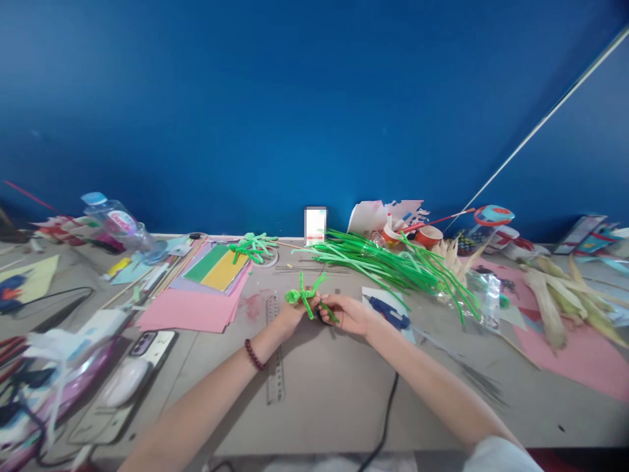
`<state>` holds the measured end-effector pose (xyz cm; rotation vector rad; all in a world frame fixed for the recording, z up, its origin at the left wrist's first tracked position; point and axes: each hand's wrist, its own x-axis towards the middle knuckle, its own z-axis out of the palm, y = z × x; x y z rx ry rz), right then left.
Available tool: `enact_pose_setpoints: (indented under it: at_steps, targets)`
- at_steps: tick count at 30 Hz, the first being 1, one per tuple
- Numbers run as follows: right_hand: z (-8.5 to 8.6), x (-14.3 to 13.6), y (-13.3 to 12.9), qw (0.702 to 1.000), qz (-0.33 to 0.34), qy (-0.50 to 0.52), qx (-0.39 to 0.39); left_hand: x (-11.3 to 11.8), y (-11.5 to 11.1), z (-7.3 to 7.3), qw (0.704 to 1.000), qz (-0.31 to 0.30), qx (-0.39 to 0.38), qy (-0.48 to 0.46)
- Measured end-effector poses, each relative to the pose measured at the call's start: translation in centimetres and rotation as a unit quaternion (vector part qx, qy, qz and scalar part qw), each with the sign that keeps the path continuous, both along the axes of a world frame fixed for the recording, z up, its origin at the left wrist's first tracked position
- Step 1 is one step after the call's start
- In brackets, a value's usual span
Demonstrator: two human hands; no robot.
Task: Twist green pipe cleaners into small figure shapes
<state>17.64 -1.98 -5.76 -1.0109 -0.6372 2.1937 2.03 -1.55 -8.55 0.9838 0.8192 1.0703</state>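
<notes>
A small figure twisted from bright green pipe cleaners (305, 296), with a coiled end and several short limbs, is held over the table's middle. My left hand (293, 313) is closed around it from behind, and the figure hides most of those fingers. Close beside, my right hand (346, 314) pinches a darker green strand that seems joined to the figure; the joint is too small to make out. Under my left forearm lies a clear ruler (274, 387). A blue glue gun (388, 312) rests on white paper right of my right hand.
Loose green pipe cleaners (383, 262) spread across the back right. Another green pipe-cleaner piece (255, 246) lies near coloured sheets (189, 308) at left. A water bottle (118, 223), a phone (152, 347), corn husks (550, 295) and a black cord (388, 416) surround the workspace. A blue wall (246, 118) stands behind.
</notes>
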Motion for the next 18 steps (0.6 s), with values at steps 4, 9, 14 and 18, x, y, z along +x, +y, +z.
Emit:
enact_pose_setpoints:
  at_steps: [4, 9, 14, 18]
  targets:
    - [-0.2, -0.2, 0.1, 0.995, -0.045, -0.058, 0.064, 0.2, 0.0, -0.1, 1.000, 0.010, 0.009, 0.009]
    - [0.0, -0.2, -0.1, 0.879, -0.152, -0.303, 0.335, 1.0, -0.3, 0.1, 0.999, 0.035, 0.004, -0.002]
    - [0.5, -0.1, -1.3, 0.610, -0.193, -0.441, 0.629, 1.1, -0.5, -0.1, 0.999, -0.021, 0.007, 0.046]
    - [0.2, 0.5, -1.6, 0.460, -0.167, -0.484, 0.725, 0.9, -1.1, 0.1, 0.991, -0.094, 0.006, 0.098]
